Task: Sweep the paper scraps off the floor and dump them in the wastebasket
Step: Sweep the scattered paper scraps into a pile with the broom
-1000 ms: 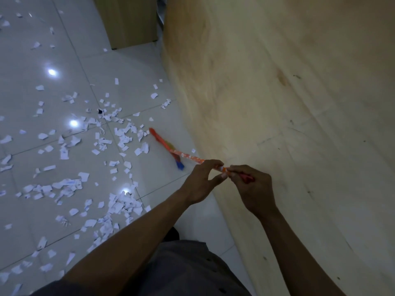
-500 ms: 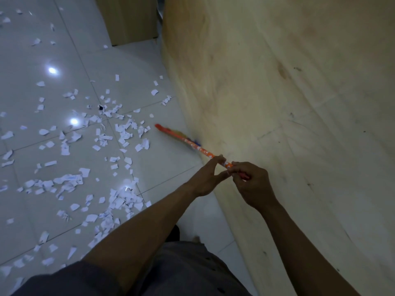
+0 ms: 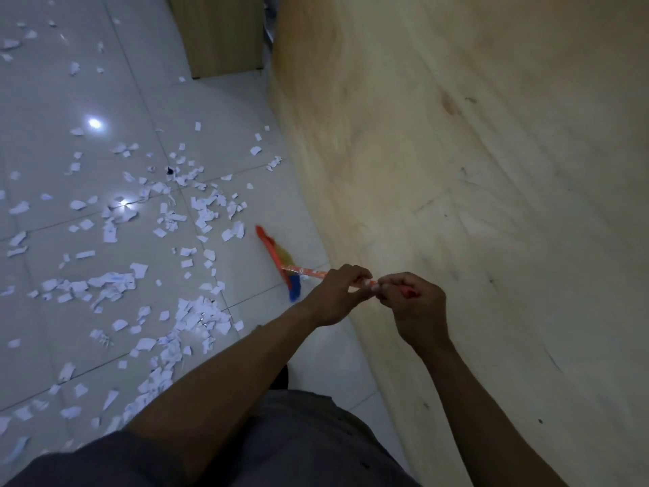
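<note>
Wooden panel (image 3: 474, 177) crowds my right, twelve through five o'clock. Cabinet (image 3: 224, 33) blocks eleven. Floor (image 3: 228, 110) wide open seven to ten, just paper scraps (image 3: 112, 281) lying flat.

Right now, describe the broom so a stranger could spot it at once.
Find the big pale wooden panel on the right. Beside its foot, the left hand and right hand grip the broom. It alone is coloured: orange, yellow and blue among white paper scraps.
</note>
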